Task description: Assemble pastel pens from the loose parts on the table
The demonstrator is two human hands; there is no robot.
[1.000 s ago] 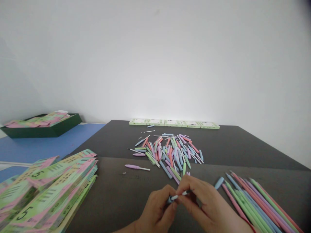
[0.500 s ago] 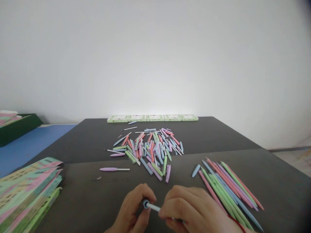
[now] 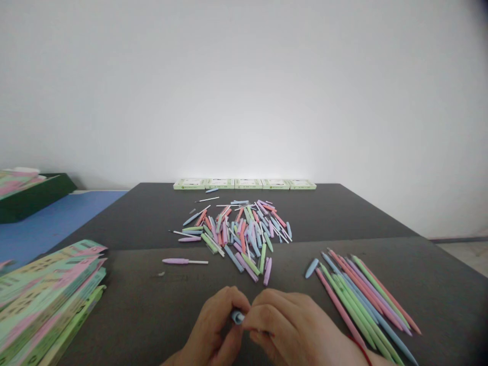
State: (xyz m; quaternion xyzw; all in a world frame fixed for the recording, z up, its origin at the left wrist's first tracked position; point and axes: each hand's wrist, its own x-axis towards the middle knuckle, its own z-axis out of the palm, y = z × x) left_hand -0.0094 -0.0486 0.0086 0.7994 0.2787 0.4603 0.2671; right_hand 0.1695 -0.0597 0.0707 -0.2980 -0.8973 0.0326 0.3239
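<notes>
Between thumb and forefinger, my left hand (image 3: pixel 217 325) grips a blue pen barrel (image 3: pixel 237 317), its open end turned toward the right hand. My right hand (image 3: pixel 290 325) is closed on a white pen refill (image 3: pixel 241 318), and only a short bit of it shows at the barrel's mouth. Fingers hide most of both parts. Ahead lies a pile of loose pen barrels, caps and refills (image 3: pixel 244 234) in blue, green, purple and red. A purple pen part with a white refill (image 3: pixel 179 261) lies apart, left of the pile.
Whole pens (image 3: pixel 362 295) lie side by side at the right, with a blue cap (image 3: pixel 311 268) beside them. Printed cartons (image 3: pixel 57 300) are stacked at the left. Flat green-white boxes (image 3: pixel 247 184) line the table's back edge. A dark green tray (image 3: pixel 41 198) stands far left.
My hands have come together, and much less of the white refill shows between them than before. The view has shifted slightly.
</notes>
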